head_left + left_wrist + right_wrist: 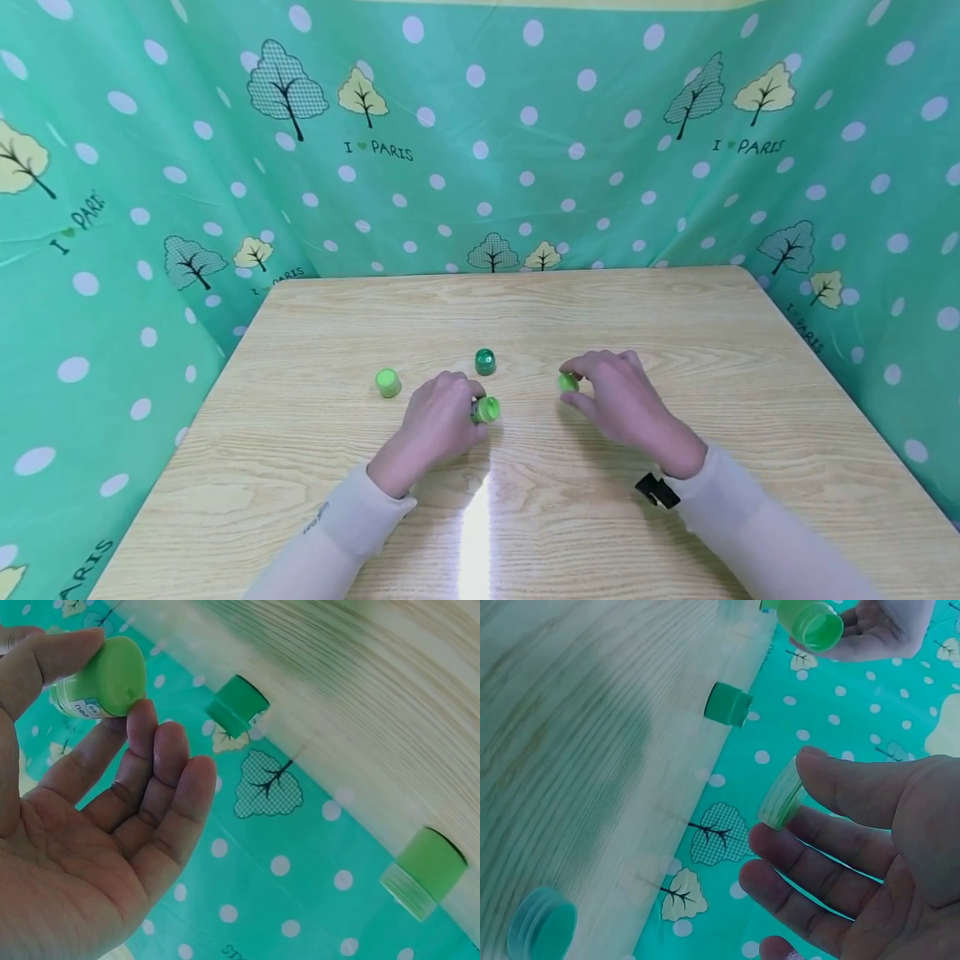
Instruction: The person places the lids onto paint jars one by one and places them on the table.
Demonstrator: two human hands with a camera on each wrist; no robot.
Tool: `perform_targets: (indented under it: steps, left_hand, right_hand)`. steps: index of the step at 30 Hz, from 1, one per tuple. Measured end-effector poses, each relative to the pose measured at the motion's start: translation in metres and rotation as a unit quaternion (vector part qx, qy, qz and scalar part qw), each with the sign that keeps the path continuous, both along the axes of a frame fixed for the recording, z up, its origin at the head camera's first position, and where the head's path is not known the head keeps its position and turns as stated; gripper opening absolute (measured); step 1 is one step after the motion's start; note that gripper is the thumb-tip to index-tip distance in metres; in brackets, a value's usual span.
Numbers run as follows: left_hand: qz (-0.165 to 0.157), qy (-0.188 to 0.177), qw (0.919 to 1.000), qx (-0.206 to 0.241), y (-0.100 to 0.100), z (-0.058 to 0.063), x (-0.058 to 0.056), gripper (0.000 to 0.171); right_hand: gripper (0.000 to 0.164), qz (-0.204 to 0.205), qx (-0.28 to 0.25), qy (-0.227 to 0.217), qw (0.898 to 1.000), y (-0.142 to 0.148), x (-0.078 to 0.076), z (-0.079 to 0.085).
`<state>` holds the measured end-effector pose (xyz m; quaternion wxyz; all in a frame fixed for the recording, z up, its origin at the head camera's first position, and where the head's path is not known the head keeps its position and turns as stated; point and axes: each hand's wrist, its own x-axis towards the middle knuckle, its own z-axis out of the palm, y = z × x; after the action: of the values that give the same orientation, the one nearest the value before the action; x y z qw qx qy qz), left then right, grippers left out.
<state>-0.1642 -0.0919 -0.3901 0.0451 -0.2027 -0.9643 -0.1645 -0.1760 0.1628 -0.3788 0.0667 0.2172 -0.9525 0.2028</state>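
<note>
My left hand (pixel 442 417) holds a small light green jar (pixel 487 409) between thumb and fingertips. The jar is tilted, its mouth facing right, and a printed label shows on its side in the left wrist view. To the right, my right hand (pixel 618 400) pinches a translucent green lid (pixel 781 796) between thumb and fingers. The lid is apart from the jar. A dark green jar (pixel 485 362) stands on the table beyond and between the hands. Left of my left hand stands another light green jar (pixel 387 382).
A translucent ribbed ring-shaped piece (pixel 544 924) lies on the wooden table (pixel 300 517) at the lower left of the right wrist view. A green dotted cloth (pixel 525 167) hangs behind and along both sides of the table. A black clip (pixel 657 491) is at the right sleeve.
</note>
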Motion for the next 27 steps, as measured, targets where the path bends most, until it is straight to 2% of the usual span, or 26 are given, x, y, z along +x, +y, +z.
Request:
perform_targets:
  steps: [27]
  left_hand:
    - [-0.009,-0.004,0.9999,-0.011,0.011,0.004,0.006,0.015]
  right_hand:
    - [0.035,0.037,-0.016,0.012,0.999,-0.019,0.018,0.001]
